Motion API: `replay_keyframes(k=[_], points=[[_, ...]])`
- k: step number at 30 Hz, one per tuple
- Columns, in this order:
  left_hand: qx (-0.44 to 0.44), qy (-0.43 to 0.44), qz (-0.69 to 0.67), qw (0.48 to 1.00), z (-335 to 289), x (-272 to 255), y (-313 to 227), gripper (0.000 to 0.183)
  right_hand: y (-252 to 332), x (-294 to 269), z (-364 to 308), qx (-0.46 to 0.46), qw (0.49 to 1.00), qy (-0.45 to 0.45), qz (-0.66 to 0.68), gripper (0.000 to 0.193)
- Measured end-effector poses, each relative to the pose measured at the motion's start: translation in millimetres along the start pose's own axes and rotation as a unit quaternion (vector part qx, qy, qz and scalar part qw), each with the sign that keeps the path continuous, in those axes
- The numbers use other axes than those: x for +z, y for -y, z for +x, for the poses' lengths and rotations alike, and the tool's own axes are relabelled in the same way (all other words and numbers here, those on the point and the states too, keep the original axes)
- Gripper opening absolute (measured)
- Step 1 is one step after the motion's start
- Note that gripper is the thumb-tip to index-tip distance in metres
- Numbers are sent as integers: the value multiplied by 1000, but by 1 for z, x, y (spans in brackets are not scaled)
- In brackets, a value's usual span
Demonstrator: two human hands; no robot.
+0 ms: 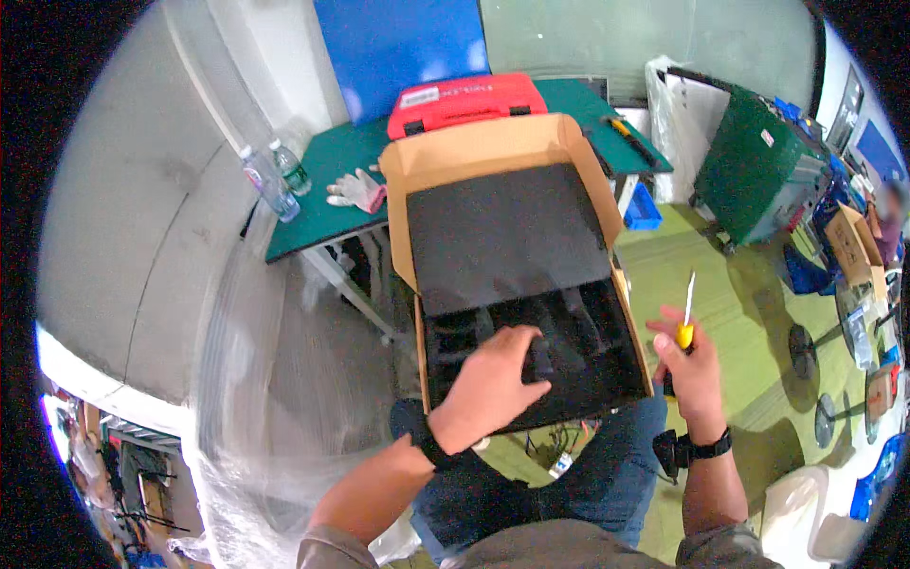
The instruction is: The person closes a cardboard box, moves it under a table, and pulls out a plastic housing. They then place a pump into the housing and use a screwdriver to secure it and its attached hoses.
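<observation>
- Head view: we look down on a green table [322,204] by a grey wall, with a red case [469,102] at its far end, two bottles [275,175] at its left edge and a pair of work gloves [358,190] between them and the box.
- Clear plastic wrap [256,379] hangs over our left side and down to the floor.
- A cardboard box [493,142] rests on our lap, its lid tipped back; dark foam [507,232] lines the lid and the tray below.
- Our left hand [498,379] lies spread on the tray foam, fingers curled over a dark piece in one cutout; we cannot tell whether it truly grips it.
- Our right hand [687,365] is clenched round a screwdriver [684,322] with a yellow handle, shaft pointing up, just beside the box's right wall.
- To do this well, we judge that the box should stay level on the knees, the left fingers should work evenly round the piece so the foam does not tear, and the screwdriver tip should stay turned away from the foam and from our left hand.
</observation>
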State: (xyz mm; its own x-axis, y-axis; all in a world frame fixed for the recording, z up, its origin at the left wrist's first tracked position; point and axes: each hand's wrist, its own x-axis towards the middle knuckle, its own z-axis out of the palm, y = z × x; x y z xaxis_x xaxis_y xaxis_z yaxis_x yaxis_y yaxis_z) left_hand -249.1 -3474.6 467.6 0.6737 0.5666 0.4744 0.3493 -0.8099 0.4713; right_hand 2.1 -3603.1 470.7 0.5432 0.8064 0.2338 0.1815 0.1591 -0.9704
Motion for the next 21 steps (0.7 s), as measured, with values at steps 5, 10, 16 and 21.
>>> replay_keyframes(k=[5, 10, 16, 21], points=[[-34, 168, -7, 985, 121, 68, 77, 66, -85, -42, 126, 125, 987, -50, -93, 36], [-25, -23, 30, 999, 221, 13, 108, 57, -100, -55, 169, 191, 971, -64, -130, 33], [-332, -232, -84, 910, 305, -51, 294, 61, -107, -37, 186, 276, 959, 12, -59, 30], [-415, -69, -386, 821, 313, -42, 335, 35, -89, -25, 185, 279, 958, -13, -57, 32]])
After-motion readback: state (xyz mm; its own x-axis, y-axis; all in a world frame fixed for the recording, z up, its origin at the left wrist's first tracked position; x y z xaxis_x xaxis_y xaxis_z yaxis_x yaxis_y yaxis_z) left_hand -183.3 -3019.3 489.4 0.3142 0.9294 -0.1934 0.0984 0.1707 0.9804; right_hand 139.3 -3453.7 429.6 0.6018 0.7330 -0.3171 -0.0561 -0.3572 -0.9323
